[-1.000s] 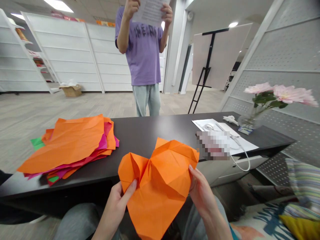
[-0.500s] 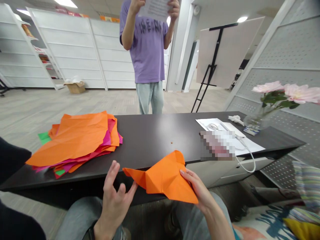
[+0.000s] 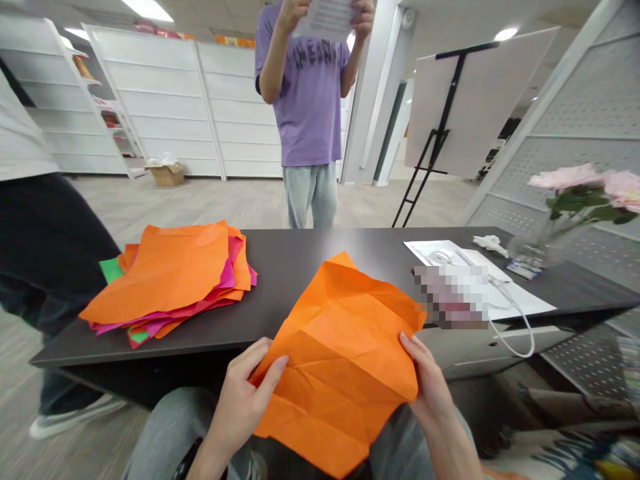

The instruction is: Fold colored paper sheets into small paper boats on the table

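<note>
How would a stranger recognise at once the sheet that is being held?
Find the dark table. At its near edge, the left hand and right hand hold a creased orange sheet. Unlike the colourful pile at left, it is one sheet spread between hands.

It looks like an office or a showroom, though which one is unclear. Tall white slatted panels (image 3: pixel 155 100), like shelving backs, line the far side under bright rectangular ceiling lights (image 3: pixel 147 9). A large pale board (image 3: pixel 505 100) stands on a black easel (image 3: pixel 456 87), a white perforated panel (image 3: pixel 590 133) rises at the right, and streaky grey-beige flooring (image 3: pixel 225 200) spreads behind the long dark desk (image 3: pixel 290 267).
</note>
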